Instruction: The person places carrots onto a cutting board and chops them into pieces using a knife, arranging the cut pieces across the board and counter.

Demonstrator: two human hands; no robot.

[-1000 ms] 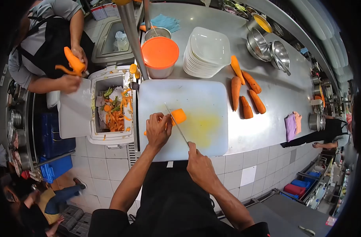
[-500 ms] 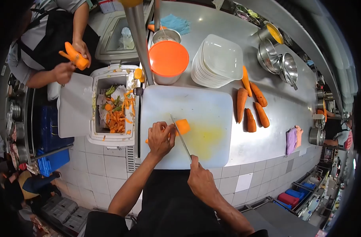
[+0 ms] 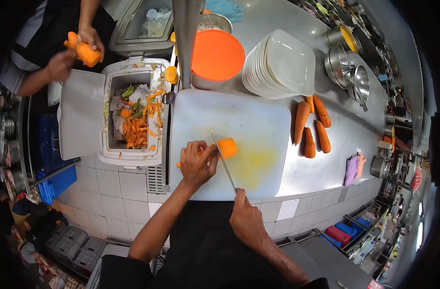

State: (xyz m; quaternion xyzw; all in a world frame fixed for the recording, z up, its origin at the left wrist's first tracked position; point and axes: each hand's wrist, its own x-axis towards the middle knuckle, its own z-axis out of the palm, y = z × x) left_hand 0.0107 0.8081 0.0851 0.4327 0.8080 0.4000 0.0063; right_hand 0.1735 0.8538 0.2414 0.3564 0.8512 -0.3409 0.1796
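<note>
On the white cutting board [image 3: 193,108], a peeled carrot [image 3: 227,148] lies crosswise. My left hand [image 3: 197,164] is closed over it, fingers curled, hiding its middle; a bit of orange shows at the left by my thumb. My right hand [image 3: 247,217] grips a knife [image 3: 223,163] by its handle. Its blade stands across the carrot, right beside my left fingertips, and I cannot tell how deep it sits. Yellow-green stains mark the board right of the blade. Several unpeeled carrots [image 3: 301,120] rest on the steel table beyond the board's right edge.
A stack of white plates [image 3: 291,62] and a tub with an orange lid [image 3: 218,55] stand behind the board. Left is an open bin [image 3: 156,132] of peelings. A co-worker's hand [image 3: 91,39] holds a carrot above it. Metal bowls [image 3: 357,82] sit far right.
My view has shifted, so the tub, plates and bin appear displaced. My hands keep their hold on the carrot and the knife, nearly in place. The co-worker's hands have moved slightly.
</note>
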